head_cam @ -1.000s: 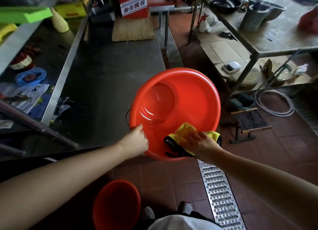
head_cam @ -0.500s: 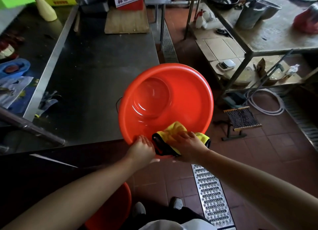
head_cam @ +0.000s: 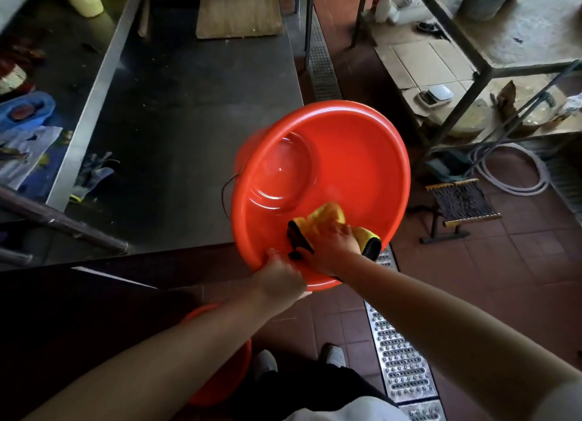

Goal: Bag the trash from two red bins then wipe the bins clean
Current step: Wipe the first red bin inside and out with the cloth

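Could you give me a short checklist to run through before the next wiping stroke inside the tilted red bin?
1. Bin held steady: ok. The left hand grips the near rim of the red bin, which is tilted toward the camera.
2. Cloth under control: ok. The right hand presses the yellow cloth against the near inner wall.
3. Trash out of this bin: ok. Its visible interior shows no trash.
4. Bin bottom clean: cannot tell. Glare and blur hide fine dirt.
5. Second bin ready: cannot tell. It stands on the floor behind the left forearm, mostly hidden.
6. Footing: ok. Both shoes are beside the floor grate, not on it.
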Demonstrator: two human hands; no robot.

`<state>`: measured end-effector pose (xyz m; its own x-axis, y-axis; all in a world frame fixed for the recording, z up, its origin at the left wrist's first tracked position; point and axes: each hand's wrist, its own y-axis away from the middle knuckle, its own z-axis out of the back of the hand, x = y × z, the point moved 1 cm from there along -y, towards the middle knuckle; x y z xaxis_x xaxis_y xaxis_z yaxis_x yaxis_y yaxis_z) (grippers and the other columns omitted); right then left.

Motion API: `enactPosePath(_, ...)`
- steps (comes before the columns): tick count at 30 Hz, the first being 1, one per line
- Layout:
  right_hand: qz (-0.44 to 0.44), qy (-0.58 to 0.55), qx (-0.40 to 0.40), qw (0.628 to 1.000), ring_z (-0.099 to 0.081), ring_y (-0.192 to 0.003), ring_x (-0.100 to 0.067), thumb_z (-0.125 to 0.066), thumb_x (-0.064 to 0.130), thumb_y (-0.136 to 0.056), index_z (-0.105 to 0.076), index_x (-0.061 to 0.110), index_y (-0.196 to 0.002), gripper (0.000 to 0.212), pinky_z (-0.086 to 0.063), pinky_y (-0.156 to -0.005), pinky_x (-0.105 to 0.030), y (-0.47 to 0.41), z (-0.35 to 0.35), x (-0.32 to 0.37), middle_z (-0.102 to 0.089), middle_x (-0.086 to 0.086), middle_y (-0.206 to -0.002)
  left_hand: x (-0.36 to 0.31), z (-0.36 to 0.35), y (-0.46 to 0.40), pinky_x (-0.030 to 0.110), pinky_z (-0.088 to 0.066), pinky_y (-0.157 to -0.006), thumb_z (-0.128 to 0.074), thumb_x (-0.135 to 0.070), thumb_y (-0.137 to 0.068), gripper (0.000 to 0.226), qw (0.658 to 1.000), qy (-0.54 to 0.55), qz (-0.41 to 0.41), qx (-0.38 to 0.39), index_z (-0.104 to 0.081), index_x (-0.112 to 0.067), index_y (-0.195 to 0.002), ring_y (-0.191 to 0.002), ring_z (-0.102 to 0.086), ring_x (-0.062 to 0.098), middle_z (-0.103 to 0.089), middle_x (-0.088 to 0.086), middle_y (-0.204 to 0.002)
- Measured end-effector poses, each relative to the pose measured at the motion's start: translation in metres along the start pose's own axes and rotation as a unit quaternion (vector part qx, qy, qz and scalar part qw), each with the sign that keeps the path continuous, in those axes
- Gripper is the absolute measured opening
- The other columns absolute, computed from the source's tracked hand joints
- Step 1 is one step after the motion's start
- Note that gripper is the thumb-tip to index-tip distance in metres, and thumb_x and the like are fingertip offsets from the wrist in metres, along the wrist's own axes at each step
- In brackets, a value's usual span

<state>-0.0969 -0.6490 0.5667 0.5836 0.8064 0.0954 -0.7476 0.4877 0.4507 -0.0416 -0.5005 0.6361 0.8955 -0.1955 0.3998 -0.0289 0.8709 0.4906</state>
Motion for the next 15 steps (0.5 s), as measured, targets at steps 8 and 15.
enactPosePath(8, -0.014, 0.052, -0.015, 0.998, -0.015, -0.151, -0.029, -0.037, 0.054, -0.101, -0.023, 0.030, -0.156, 0.062, -0.015, -0.117, -0.048, -0.025, -0.008, -0.027, -0.024, -0.005, -0.163, -0.006, -0.009, 0.008, 0.048, -0.059, -0.069, -0.077, -0.047, -0.056, 0.036, 0.998, -0.028, 0.060, -0.015, -0.079, -0.015, -0.072, -0.068, -0.071, 0.033, -0.073, 0.013, -0.071)
enactPosePath(15, 0.037, -0.042, 0.020, 0.998, -0.013, -0.153, -0.025, -0.030, 0.073, -0.094, -0.018, 0.038, -0.155, 0.072, -0.017, -0.118, -0.052, -0.034, -0.027, -0.002, -0.018, 0.003, -0.166, -0.006, -0.018, 0.007, 0.057, -0.055, -0.077, -0.045, -0.008, -0.072, 0.035, 0.994, -0.112, 0.008, 0.000, -0.077, -0.004, -0.086, -0.082, -0.068, 0.044, -0.071, 0.026, -0.085)
